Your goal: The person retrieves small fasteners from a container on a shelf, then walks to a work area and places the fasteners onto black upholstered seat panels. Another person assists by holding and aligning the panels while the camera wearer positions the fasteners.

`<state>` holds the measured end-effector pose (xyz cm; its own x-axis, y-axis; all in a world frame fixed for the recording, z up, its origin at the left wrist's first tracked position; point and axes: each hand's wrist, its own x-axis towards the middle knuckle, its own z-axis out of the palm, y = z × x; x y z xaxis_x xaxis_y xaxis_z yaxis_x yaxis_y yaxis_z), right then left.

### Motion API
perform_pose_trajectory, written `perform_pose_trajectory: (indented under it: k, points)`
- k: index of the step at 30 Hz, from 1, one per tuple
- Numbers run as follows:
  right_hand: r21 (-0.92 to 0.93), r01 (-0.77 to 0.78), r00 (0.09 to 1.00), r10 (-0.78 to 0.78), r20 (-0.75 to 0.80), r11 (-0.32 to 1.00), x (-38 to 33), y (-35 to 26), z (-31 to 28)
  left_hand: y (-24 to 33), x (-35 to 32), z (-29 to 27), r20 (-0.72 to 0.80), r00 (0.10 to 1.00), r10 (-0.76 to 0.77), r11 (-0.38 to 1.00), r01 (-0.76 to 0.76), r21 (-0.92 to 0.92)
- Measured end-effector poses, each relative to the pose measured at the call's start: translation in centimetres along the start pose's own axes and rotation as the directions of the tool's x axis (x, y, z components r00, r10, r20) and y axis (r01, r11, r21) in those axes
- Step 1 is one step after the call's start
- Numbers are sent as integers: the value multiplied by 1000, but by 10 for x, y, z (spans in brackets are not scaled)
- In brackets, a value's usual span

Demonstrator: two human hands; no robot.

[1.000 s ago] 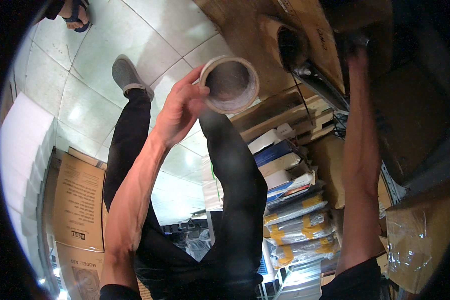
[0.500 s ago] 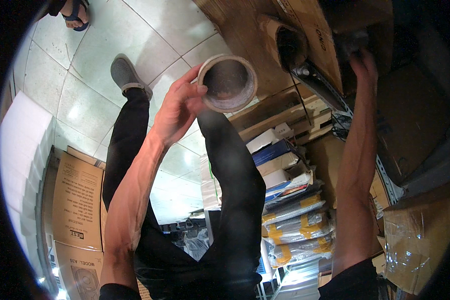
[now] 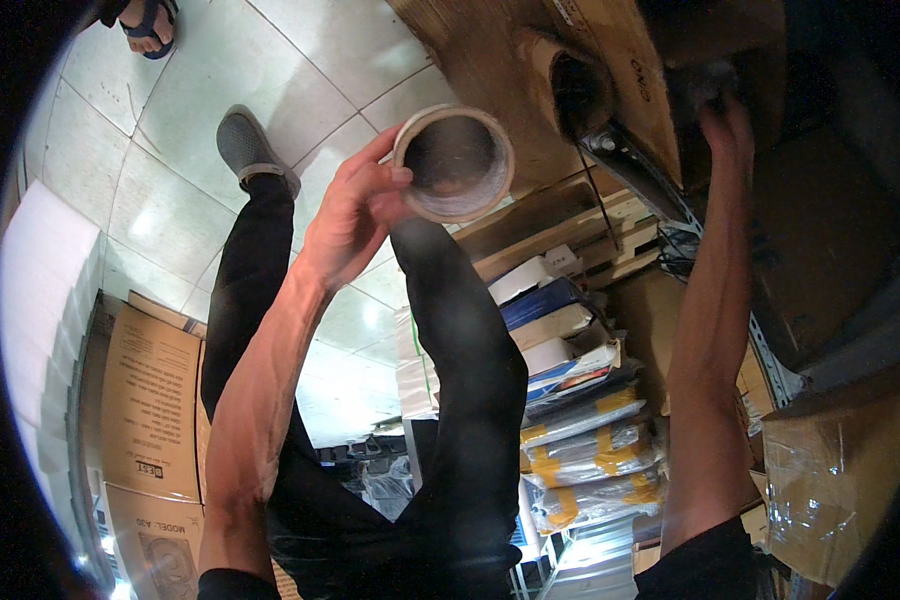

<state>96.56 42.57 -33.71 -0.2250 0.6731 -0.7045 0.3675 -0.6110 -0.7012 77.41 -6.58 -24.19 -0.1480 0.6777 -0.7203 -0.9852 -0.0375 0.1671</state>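
A roll of tape [image 3: 454,163], seen end-on with its hollow core facing the camera, is held up above the tiled floor [image 3: 190,120] by the left hand [image 3: 355,215], whose fingers and thumb are closed around its left rim. The right hand [image 3: 722,118] is raised well apart from it, at the dark upper edge of a large cardboard box [image 3: 610,70]; whether it grips anything there cannot be told. Below the roll, the person's dark trousers and one grey shoe [image 3: 250,150] are seen. Stacked packages [image 3: 570,400], some bound with yellow bands, lie between the arms, and printed cartons [image 3: 150,400] stand at the lower left. A sandalled foot [image 3: 150,25] of another person shows at the top.
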Motion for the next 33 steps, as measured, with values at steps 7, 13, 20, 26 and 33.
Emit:
perform_pose_trajectory:
  k: [7, 13, 20, 26, 33]
  points:
    - [190, -203, 966, 228, -124, 961, -48, -31, 18, 4, 3, 6, -5, 1000, -8, 1000, 8, 3]
    - [467, -300, 954, 272, 129, 832, -65, -38, 17, 0, 4, 13, -27, 999, -21, 1000, 21, -2]
    - [513, -380, 924, 298, 238, 770, -99, -47, 16, -19, 27, 22, 27, 999, -34, 999, 34, -20]
    - [502, -521, 840, 313, 443, 691, -182, -62, 61, -35, 47, 56, 27, 1000, 5, 1000, -6, 30]
    - [226, -439, 825, 289, 486, 870, -296, -60, 141, -28, 28, 97, 43, 999, 24, 999, -22, -45]
